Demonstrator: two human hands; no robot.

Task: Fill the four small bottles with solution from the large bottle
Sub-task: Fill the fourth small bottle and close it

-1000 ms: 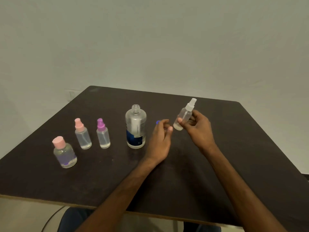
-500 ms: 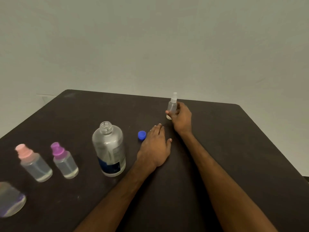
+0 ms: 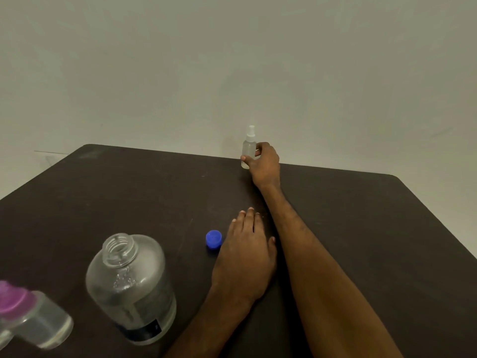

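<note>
Small white-capped spray bottle (image 3: 249, 148) upright near far edge of table (image 3: 361, 228), gripped by right hand (image 3: 265, 164). Flat on table just beside blue cap (image 3: 213, 239), left hand (image 3: 245, 254), fingers straight. Nearby, large bottle (image 3: 131, 288) uncapped.

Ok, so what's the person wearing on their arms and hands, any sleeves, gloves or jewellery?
Nothing visible. The left hand and right hand are ungloved, no rings showing. The left forearm and right forearm are bare down to the frame's edge: no sleeves, watch or bracelets in view.
</note>
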